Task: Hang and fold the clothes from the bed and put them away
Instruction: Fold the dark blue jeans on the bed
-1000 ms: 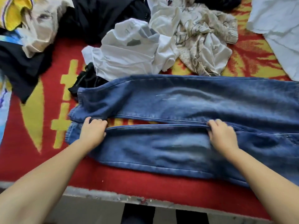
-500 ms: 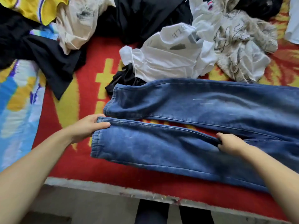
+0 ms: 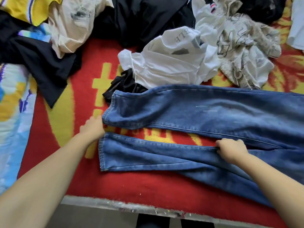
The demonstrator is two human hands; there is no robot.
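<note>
My jeans run off the right edge, so the waist end is out of sight. My left hand is blurred at the hem of the far leg, its fingertips hidden, and I cannot tell whether it grips the cloth or only touches it. The fingertips of my right hand curl down out of sight at the near leg's inner seam. A small black garment is half buried under the white shirt and the far leg. The yellow garment and a pale cloth are cut off by the top and right edges.
</note>
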